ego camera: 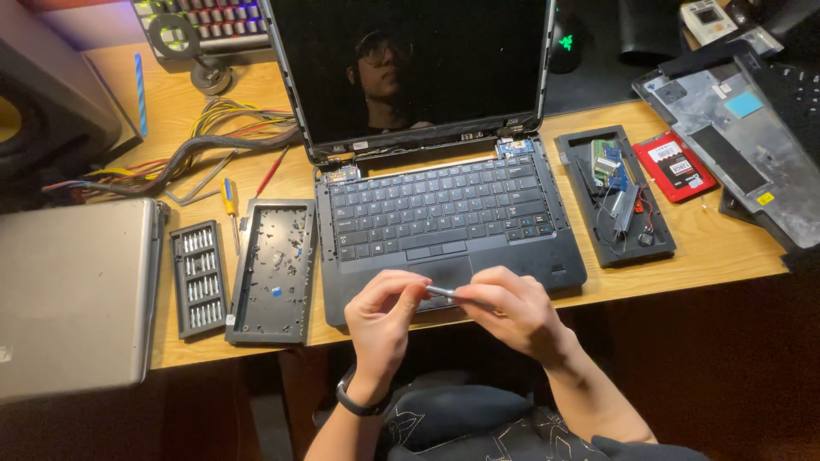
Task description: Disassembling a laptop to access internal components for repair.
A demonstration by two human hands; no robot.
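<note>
A black laptop (444, 213) stands open on the wooden desk (726, 248), its screen dark and its hinge covers removed. Just over its front edge, my left hand (382, 318) and my right hand (511, 306) meet around a slim silver screwdriver (442, 292). The right hand grips the handle. The left hand's fingertips pinch the tip end. A dark band sits on my left wrist.
A bit set (199, 277) and a black tray with screws (275, 271) lie left of the laptop. A closed silver laptop (73, 299) sits at far left. A tray of parts (617, 198), a red drive (674, 166) and a bottom cover (739, 141) lie right. Cables (213, 141) trail behind.
</note>
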